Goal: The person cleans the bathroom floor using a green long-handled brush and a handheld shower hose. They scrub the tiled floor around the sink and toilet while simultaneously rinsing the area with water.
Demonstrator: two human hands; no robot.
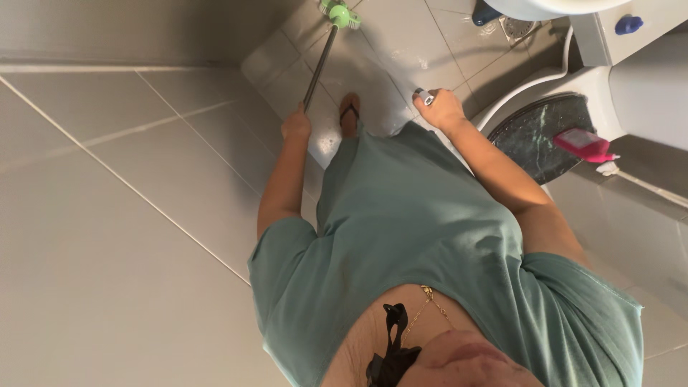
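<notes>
My left hand point(296, 123) is closed around the dark handle of a mop point(320, 59). The handle slants down to a green mop head point(340, 13) on the wet tiled floor point(401, 43). Out in front of my green shirt, my right hand point(443, 109) grips a small silver-grey object point(424, 96); what kind of object it is I cannot tell. One foot in a dark sandal point(349, 113) shows between the two hands.
A white toilet point(545, 82) with a dark marbled lid stands right of my right hand, a pink bottle point(584, 145) lying on the lid. A floor drain point(517, 27) and a white basin edge point(534, 8) lie beyond. A grey tiled wall point(107, 215) fills the left.
</notes>
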